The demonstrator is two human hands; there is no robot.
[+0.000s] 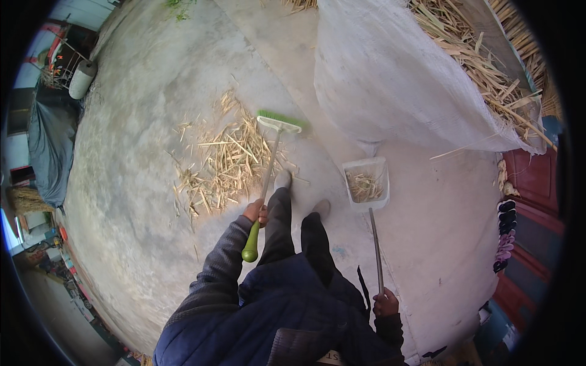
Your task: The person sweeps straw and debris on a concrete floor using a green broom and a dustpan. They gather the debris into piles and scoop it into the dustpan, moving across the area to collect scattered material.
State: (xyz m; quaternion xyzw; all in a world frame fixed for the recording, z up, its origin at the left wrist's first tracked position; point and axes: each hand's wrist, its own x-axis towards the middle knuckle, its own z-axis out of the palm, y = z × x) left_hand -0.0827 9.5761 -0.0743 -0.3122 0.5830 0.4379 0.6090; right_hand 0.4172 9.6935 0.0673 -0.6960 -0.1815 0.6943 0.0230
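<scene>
While standing on concrete, person sweeps straw scraps.
Left hand (256, 212) grips green-handled broom (268, 165) beside the pale straw pile (223, 161); right hand (385, 303) grips long-handled white dustpan (366, 183). Best: short strokes toward pan.

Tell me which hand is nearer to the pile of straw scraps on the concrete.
Left. The left hand grips the green broom handle right at the straw pile's near edge. The right hand holds the dustpan's long handle, well off to the pile's right.

Green-bristled broom (268, 165) sweeps straw (226, 161); long-handled dustpan (366, 183) holds some.
</scene>
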